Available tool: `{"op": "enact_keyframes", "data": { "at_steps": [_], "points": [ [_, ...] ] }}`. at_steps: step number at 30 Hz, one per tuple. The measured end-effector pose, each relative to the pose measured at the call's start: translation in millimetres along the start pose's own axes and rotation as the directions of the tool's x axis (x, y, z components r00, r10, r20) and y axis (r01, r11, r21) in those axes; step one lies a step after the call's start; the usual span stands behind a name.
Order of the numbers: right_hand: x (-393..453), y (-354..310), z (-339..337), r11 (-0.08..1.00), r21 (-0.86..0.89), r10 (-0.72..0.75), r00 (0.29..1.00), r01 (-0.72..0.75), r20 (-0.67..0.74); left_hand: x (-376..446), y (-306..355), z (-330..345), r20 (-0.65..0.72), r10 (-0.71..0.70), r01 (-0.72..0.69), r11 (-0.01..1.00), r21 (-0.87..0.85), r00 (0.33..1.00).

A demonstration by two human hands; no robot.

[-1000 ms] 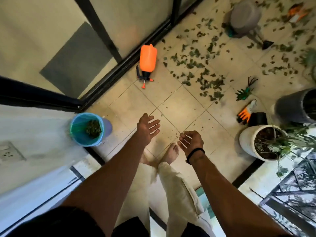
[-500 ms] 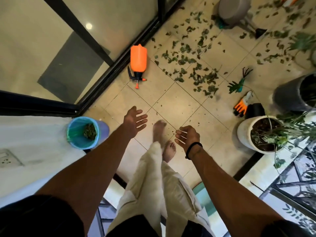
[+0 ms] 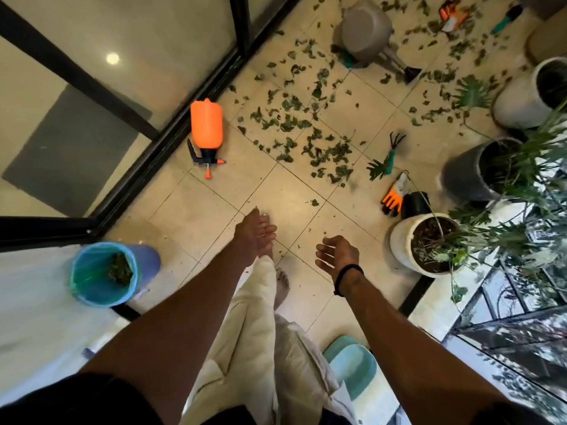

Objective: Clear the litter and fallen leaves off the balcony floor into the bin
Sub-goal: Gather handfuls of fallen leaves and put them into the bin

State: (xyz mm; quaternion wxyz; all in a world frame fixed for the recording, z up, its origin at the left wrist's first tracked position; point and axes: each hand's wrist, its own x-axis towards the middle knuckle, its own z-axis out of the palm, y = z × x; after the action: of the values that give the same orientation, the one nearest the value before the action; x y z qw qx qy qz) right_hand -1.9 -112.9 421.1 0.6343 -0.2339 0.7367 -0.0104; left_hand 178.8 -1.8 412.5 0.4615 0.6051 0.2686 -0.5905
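Observation:
Green fallen leaves (image 3: 310,130) lie scattered over the beige floor tiles ahead of me, from the middle to the far right. A blue bin (image 3: 101,273) with a green liner stands at the lower left and holds a clump of leaves. My left hand (image 3: 253,234) hangs over the tiles with fingers straight and holds nothing. My right hand (image 3: 336,256), with a black wristband, is loosely curled and holds nothing. Both hands are well short of the leaves and to the right of the bin.
An orange spray bottle (image 3: 206,131) lies by the black door track. A tipped grey watering can (image 3: 366,33), a hand rake (image 3: 391,151), an orange glove (image 3: 394,194) and several plant pots (image 3: 402,240) line the right side. A teal stool (image 3: 352,368) stands behind my right leg.
I have stepped forward toward the leaves; the bin has slid back to my lower left. Both hands stay held out and hold nothing.

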Motion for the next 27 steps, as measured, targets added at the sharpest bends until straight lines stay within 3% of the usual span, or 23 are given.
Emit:
{"op": "enact_keyframes", "data": {
  "at_steps": [5, 18, 23, 27],
  "points": [
    [24, -23, 17, 0.999, -0.023, 0.022, 1.000, -0.022, -0.007, 26, 22, 21, 0.088, -0.041, 0.039, 0.999, 0.020, 0.995],
    [137, -125, 45, 0.997, 0.026, 0.073, 0.996, -0.072, -0.043, 135, 69, 90, 0.021, -0.100, 0.094, 0.976, 0.197, 0.995],
    [227, -134, 50, 0.996, 0.032, 0.081, 0.996, -0.079, -0.036, 210, 63, 134, 0.033, -0.092, 0.082, 0.967, 0.240, 0.995],
    [339, -114, 69, 0.994, -0.091, 0.053, 0.998, -0.057, -0.045, 306, 49, 166, 0.019, -0.117, 0.104, 0.937, 0.334, 0.993]
  ]
}}
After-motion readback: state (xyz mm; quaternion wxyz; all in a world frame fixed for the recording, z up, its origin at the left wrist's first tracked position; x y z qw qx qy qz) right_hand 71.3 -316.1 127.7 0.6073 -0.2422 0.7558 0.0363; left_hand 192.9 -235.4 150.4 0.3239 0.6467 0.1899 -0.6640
